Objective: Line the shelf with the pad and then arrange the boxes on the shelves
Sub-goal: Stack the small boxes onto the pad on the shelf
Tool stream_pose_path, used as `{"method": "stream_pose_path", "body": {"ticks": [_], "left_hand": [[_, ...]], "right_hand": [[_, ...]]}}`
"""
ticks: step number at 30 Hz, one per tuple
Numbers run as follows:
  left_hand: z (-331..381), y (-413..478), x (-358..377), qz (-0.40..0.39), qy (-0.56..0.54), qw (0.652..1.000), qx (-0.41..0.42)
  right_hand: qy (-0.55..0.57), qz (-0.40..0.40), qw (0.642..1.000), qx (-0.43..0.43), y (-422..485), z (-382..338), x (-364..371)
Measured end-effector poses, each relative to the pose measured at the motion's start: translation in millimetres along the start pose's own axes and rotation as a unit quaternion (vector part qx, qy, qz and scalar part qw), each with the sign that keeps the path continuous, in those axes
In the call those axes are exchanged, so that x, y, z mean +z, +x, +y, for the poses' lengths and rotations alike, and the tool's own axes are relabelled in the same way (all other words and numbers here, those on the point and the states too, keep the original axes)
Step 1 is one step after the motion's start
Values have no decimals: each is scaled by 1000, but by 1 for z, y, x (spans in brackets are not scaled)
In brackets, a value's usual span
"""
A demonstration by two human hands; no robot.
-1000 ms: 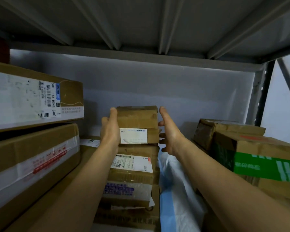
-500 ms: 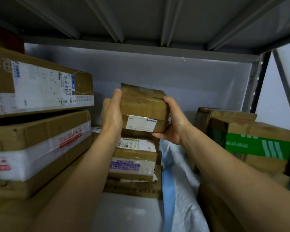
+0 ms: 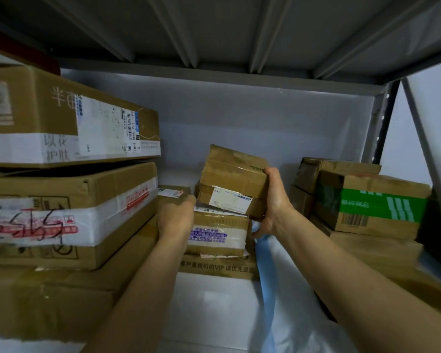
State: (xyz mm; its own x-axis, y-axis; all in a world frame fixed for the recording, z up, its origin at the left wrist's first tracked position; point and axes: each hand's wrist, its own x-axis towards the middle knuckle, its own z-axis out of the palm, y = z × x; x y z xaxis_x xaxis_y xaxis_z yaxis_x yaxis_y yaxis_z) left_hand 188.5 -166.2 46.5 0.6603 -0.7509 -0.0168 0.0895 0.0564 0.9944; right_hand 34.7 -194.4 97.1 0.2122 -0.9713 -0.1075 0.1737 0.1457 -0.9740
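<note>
A small brown box (image 3: 233, 178) with a white label sits tilted on top of the middle stack. My right hand (image 3: 273, 202) grips its right side, thumb under it. My left hand (image 3: 176, 217) rests against the left side of the box with the purple print (image 3: 218, 231) just below. That box lies on a flat box with printed characters (image 3: 217, 268). The white pad with a blue stripe (image 3: 265, 289) lines the shelf floor under and in front of the stack.
Large taped boxes (image 3: 69, 212) are stacked at the left, topped by a long labelled box (image 3: 69, 128). At the right stand a green-banded box (image 3: 372, 205) and others. The grey shelf underside (image 3: 227, 34) is close overhead; a post (image 3: 390, 118) stands far right.
The small box has tipped and come down onto the stack. My left hand has let go of it and dropped to the box below. My view has moved back.
</note>
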Motion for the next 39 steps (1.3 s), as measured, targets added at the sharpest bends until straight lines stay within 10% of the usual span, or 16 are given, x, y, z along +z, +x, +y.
{"method": "stream_pose_path", "body": {"ticks": [28, 39], "left_hand": [[26, -132, 5, -166, -208, 963, 35], [-2, -219, 101, -250, -69, 962, 87]], "right_hand": [[-2, -8, 990, -139, -109, -39, -83], [-30, 74, 987, -140, -169, -62, -200]]}}
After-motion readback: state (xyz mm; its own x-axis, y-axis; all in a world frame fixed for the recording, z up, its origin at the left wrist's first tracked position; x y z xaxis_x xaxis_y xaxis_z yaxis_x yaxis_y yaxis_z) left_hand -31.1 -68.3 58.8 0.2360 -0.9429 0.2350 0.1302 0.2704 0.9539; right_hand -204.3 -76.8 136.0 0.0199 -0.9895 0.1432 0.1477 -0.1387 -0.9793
